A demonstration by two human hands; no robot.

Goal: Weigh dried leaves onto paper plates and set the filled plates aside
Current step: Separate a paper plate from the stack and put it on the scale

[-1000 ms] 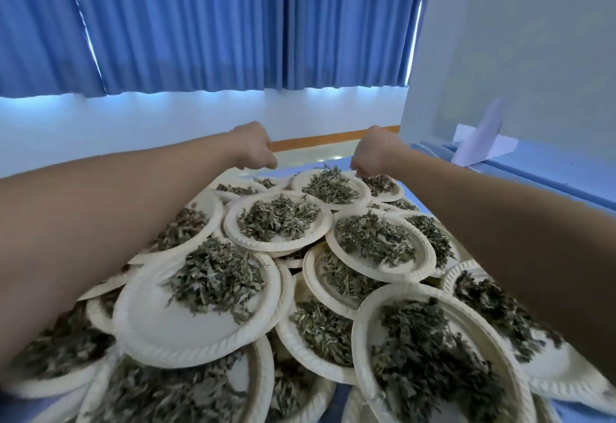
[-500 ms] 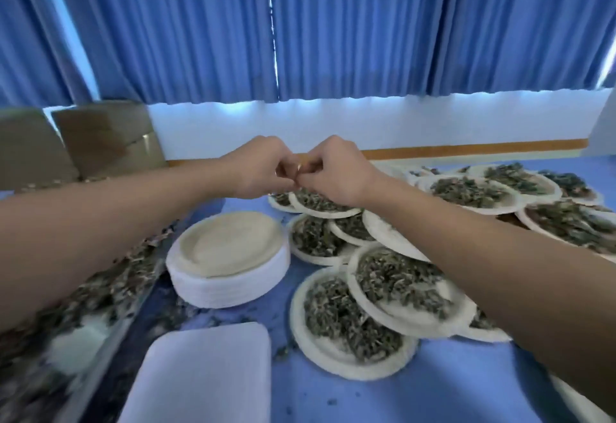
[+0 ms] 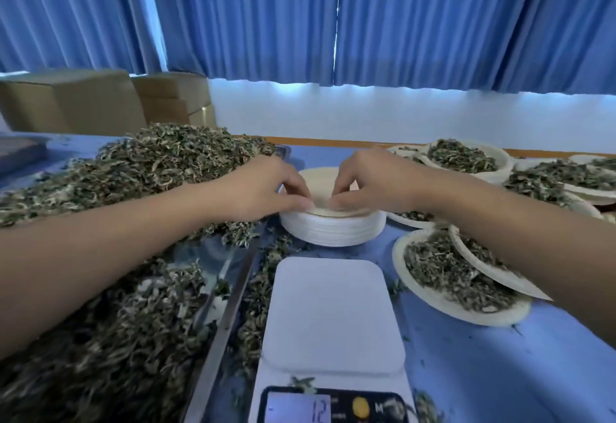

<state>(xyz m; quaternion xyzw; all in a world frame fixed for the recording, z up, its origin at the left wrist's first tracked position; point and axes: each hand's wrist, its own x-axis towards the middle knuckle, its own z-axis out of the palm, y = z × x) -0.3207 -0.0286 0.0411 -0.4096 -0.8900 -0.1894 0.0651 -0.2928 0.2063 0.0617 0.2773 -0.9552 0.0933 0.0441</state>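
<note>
Two bare forearms reach forward from the lower corners of the frame and converge toward its middle. The left arm enters from the lower left and rises diagonally; the right arm enters from the lower right edge and angles up and leftward. Both wrists are roughly straight. The left hand (image 3: 266, 186) lies palm down, knuckles raised, its fingers (image 3: 296, 202) curled downward with the tips pinched together toward the centre. The right hand (image 3: 370, 179) mirrors it, palm down, its fingers (image 3: 340, 202) bent with the tips drawn in toward the left hand. The two sets of fingertips sit just beside each other, a narrow gap between them, slightly above the centre of the frame.
</note>
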